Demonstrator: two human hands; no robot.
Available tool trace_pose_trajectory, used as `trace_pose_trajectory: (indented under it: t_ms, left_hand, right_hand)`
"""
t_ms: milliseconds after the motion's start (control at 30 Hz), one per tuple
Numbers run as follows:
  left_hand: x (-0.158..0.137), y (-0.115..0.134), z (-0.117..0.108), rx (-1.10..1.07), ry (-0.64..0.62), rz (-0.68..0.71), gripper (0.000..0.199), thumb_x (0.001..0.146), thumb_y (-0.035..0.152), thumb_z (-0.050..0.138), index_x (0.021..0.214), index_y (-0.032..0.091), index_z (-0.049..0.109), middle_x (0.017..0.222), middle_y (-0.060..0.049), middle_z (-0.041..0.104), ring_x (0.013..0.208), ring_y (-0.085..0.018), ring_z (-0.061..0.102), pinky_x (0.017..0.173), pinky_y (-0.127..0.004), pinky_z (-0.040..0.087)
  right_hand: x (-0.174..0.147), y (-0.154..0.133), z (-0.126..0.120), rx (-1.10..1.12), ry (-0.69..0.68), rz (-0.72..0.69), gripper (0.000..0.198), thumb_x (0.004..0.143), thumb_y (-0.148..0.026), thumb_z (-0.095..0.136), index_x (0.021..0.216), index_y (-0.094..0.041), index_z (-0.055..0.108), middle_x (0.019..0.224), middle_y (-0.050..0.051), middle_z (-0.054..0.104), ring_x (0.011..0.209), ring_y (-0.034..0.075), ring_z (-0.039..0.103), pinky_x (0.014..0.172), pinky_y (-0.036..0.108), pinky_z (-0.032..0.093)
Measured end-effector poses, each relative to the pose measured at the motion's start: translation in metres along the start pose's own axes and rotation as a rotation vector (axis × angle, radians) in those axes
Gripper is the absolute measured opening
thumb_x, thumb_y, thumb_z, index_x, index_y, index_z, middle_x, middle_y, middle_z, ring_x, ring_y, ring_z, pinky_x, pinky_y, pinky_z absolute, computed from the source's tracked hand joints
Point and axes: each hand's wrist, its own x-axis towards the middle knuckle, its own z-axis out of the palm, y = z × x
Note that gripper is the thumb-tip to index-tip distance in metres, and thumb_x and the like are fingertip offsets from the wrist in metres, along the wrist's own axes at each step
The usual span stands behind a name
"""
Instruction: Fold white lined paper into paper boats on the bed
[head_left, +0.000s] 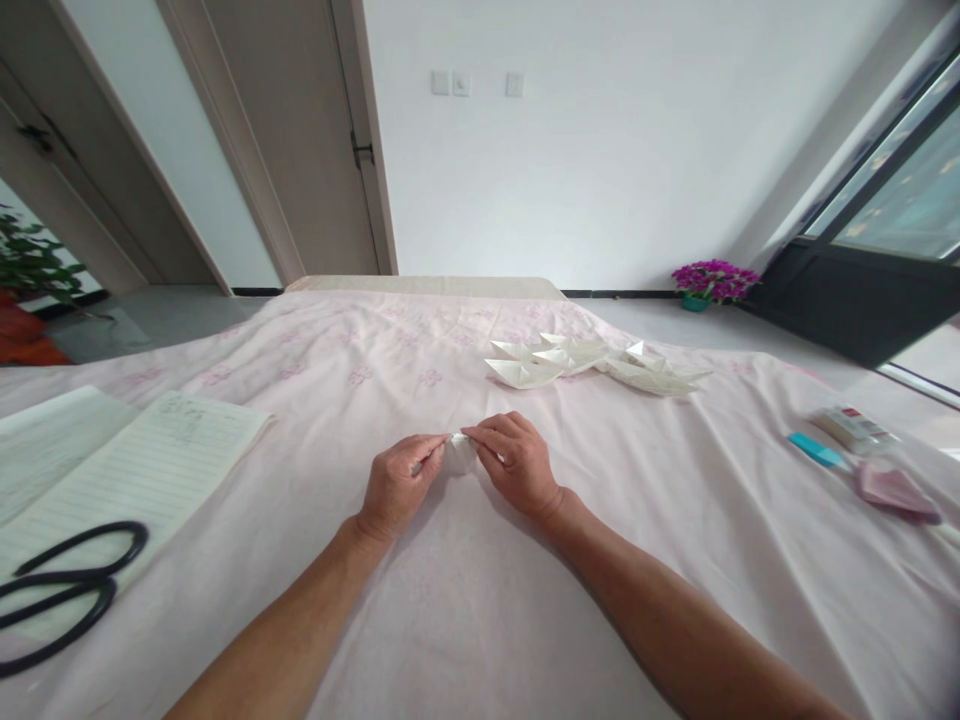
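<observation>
Between my two hands is a small piece of folded white paper [459,441], mostly covered by the fingers. My left hand [403,480] pinches its left end between thumb and fingers. On the other end, my right hand [517,462] has its thumb and fingertips closed. Both hands are low over the pink flowered cloth [450,620]. Just beyond my right hand lie several folded paper boats [577,358], grouped close together with their points up.
At the left, black-handled scissors [82,580] rest on lined paper sheets [172,450] with writing. On the right are a blue object [814,449], a clear-wrapped pack [855,428] and a pink cloth-like item [896,490]. Purple flowers [716,281] stand on the floor by the wall.
</observation>
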Motion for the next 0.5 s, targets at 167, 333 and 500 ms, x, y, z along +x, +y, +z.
trace_pose_trajectory:
  t_ms: [167,333,500]
  left_hand:
    - [0.001,-0.004,-0.003,0.113,0.017,0.041,0.022,0.09,0.019,0.051,0.097,0.019,0.072,0.094,-0.004,0.076,0.083,-0.016,0.07,0.08,-0.026,0.054]
    - [0.002,-0.007,-0.005,0.168,0.01,-0.005,0.021,0.09,0.021,0.051,0.09,0.02,0.072,0.091,-0.003,0.076,0.077,-0.014,0.07,0.073,-0.025,0.054]
    - [0.003,-0.002,-0.002,0.101,0.005,0.016,0.023,0.092,0.028,0.052,0.103,0.021,0.071,0.101,-0.005,0.075,0.091,-0.017,0.07,0.082,-0.027,0.056]
  right_hand:
    - [0.004,-0.001,-0.003,-0.093,-0.038,-0.049,0.025,0.091,-0.021,0.055,0.108,-0.027,0.072,0.094,0.005,0.07,0.086,0.02,0.056,0.08,0.034,0.044]
    - [0.005,0.005,0.0,-0.035,0.005,-0.009,0.023,0.09,-0.019,0.054,0.1,-0.026,0.074,0.09,0.004,0.069,0.081,0.019,0.058,0.078,0.033,0.045]
    - [0.004,0.009,0.0,0.062,0.003,-0.009,0.027,0.091,-0.017,0.053,0.106,-0.027,0.072,0.091,0.003,0.069,0.084,0.018,0.059,0.079,0.031,0.046]
